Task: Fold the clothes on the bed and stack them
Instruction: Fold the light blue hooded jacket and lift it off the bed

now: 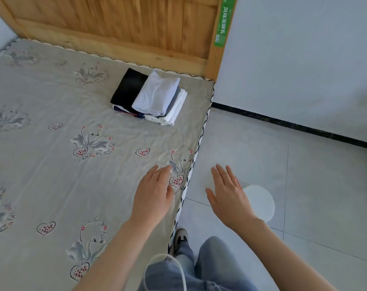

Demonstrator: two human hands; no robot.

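Note:
A stack of folded clothes [151, 97] lies near the far right corner of the bed [52, 164], close to the headboard. A pale lilac piece is on top, with black, dark blue and white pieces under and beside it. My left hand [153, 194] hovers flat, fingers straight, over the bed's right edge and holds nothing. My right hand [228, 196] is stretched out flat over the floor beside the bed, also holding nothing. Both hands are well short of the stack.
The bed carries a grey sheet printed with swans and hearts. A wooden headboard [115, 24] stands behind it. To the right are a tiled floor, a white wall and a round white object [262, 202] on the floor. My legs stand by the bed edge.

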